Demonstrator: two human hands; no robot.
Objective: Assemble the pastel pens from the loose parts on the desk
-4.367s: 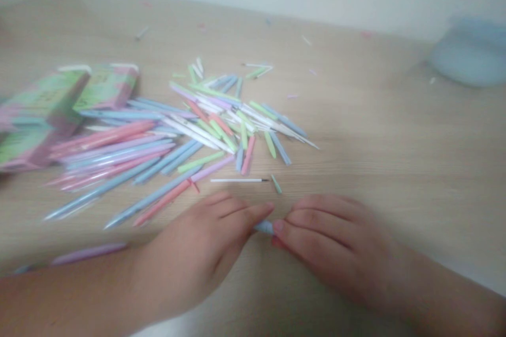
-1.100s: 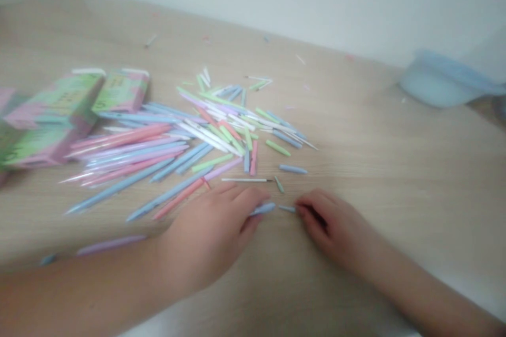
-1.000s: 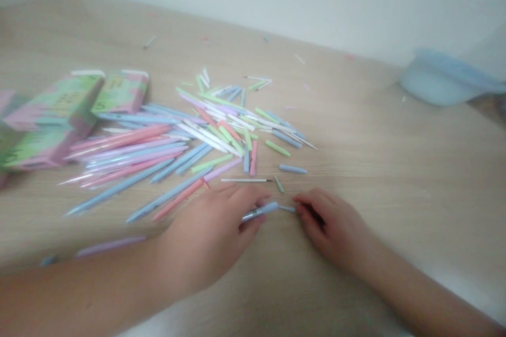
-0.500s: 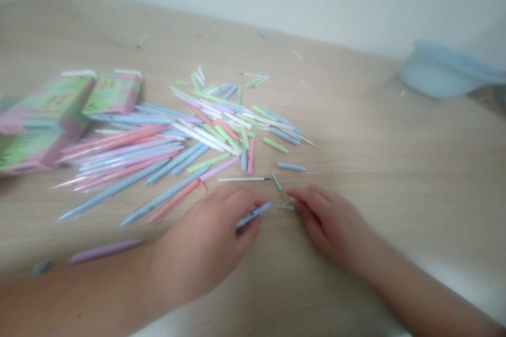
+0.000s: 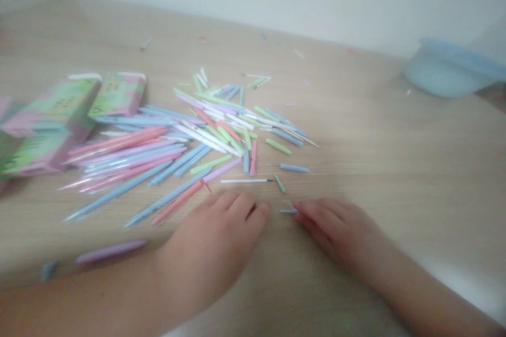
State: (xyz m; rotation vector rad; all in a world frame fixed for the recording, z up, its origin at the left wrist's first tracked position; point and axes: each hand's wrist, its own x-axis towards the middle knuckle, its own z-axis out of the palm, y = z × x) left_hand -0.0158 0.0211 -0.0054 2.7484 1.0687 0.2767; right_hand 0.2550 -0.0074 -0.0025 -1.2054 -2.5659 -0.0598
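Observation:
My left hand point(image 5: 221, 239) rests on the wooden table point(image 5: 395, 168) with its fingers curled down and closed. The blue pen barrel it held a moment ago is hidden under them. My right hand point(image 5: 336, 226) lies just to the right, fingers pressed together, their tips pinching the end of a small blue pen part point(image 5: 288, 211). Just beyond both hands lie a thin white refill point(image 5: 245, 180), a short green piece point(image 5: 280, 184) and a short blue piece point(image 5: 294, 168).
A heap of pastel pens and pen parts point(image 5: 177, 142) spreads across the table's left and middle. Pink-and-green boxes point(image 5: 51, 116) stand at the left edge. A purple pen point(image 5: 110, 251) lies by my left forearm. A pale blue container point(image 5: 446, 68) sits at the back right.
My left hand has curled over the blue barrel, which no longer shows past its fingertips. My right hand has flattened and stays at the small blue part.

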